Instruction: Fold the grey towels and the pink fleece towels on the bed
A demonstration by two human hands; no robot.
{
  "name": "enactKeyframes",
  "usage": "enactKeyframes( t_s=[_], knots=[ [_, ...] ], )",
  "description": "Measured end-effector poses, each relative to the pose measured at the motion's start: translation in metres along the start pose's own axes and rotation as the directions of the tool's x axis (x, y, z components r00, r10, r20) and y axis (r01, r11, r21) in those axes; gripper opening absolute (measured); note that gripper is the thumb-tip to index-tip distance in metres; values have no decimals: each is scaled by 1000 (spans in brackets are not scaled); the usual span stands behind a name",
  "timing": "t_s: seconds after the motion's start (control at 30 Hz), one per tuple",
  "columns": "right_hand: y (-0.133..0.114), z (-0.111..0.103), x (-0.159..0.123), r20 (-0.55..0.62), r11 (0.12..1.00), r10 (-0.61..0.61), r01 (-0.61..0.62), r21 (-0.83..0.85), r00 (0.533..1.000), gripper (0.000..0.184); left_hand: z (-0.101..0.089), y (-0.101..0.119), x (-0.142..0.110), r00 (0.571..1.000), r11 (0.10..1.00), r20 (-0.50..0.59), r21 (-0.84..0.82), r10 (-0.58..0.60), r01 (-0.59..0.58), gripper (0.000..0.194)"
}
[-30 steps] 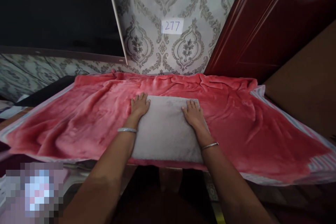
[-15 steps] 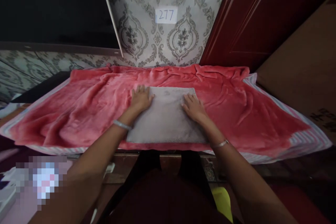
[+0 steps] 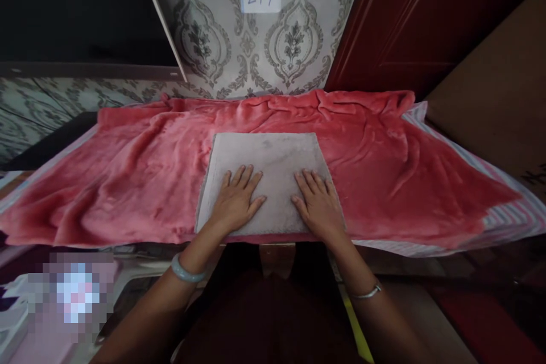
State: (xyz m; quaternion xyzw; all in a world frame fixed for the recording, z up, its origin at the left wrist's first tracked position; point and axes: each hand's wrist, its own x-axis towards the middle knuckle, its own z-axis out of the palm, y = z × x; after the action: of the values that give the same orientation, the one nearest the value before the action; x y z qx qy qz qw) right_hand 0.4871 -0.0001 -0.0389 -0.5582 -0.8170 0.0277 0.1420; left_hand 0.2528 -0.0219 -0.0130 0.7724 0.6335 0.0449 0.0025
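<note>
A light grey rectangular cloth [image 3: 273,153] lies flat and fairly smooth, close to the front edge of a pinkish-red plush blanket [image 3: 384,182]. My left hand [image 3: 239,199] rests palm down on its left part, fingers stretched toward the wall. On the right part my right hand [image 3: 318,202] also lies flat, fingers extended and slightly spread. Neither hand grips anything. Whether the cloth is one layer or folded, I cannot tell.
The blanket spreads over a low surface against a patterned wall [image 3: 247,77], with a striped sheet [image 3: 518,219] showing at its edges. A dark screen [image 3: 81,11] hangs at left. A red wooden panel [image 3: 392,17] and a cardboard box [image 3: 495,91] stand at right.
Both hands have slid from the cloth's upper side areas toward me, onto its lower half. The camera view has shifted slightly down.
</note>
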Motion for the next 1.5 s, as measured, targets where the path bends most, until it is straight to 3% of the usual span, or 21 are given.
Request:
enactKeyframes(
  t_s=[0.2,0.47,0.57,0.63,0.73,0.83,0.93,1.03,1.17,1.23,1.5],
  knots=[
    [0,-4,-2,17,1000,-1,1,9,1000,60,2,-6,-8,995,996,-50,-14,-85,84,69],
    [2,1,-2,-3,997,-18,18,69,1000,58,6,-38,-41,973,977,-91,-4,-214,214,68],
    [8,5,-3,-52,979,-27,37,199,998,61,4,-42,-44,969,973,-91,6,-231,232,66],
    [14,2,-3,-117,919,24,24,394,993,66,-1,-40,-43,965,967,-83,20,-250,252,64],
    [22,-13,-3,-165,704,211,-33,710,963,65,-14,-23,-34,962,968,-112,8,-247,250,61],
    [25,-29,3,-132,516,297,-43,855,946,62,-23,18,-18,988,995,-121,-28,-98,95,59],
    [22,-27,13,-116,501,306,-56,864,945,62,-19,68,1,986,989,-97,-50,133,-139,61],
    [18,-10,19,-111,520,328,-81,850,938,63,-3,100,16,966,967,-67,-40,249,-252,65],
    [15,9,16,-178,548,320,-29,836,931,66,18,107,21,966,967,-26,-6,256,-256,68],
    [15,11,14,-191,510,330,-4,860,924,66,22,105,20,967,967,-25,2,254,-254,69],
    [16,21,13,-260,130,432,225,966,863,68,25,93,8,973,979,-104,31,206,-204,71]
  ],
)
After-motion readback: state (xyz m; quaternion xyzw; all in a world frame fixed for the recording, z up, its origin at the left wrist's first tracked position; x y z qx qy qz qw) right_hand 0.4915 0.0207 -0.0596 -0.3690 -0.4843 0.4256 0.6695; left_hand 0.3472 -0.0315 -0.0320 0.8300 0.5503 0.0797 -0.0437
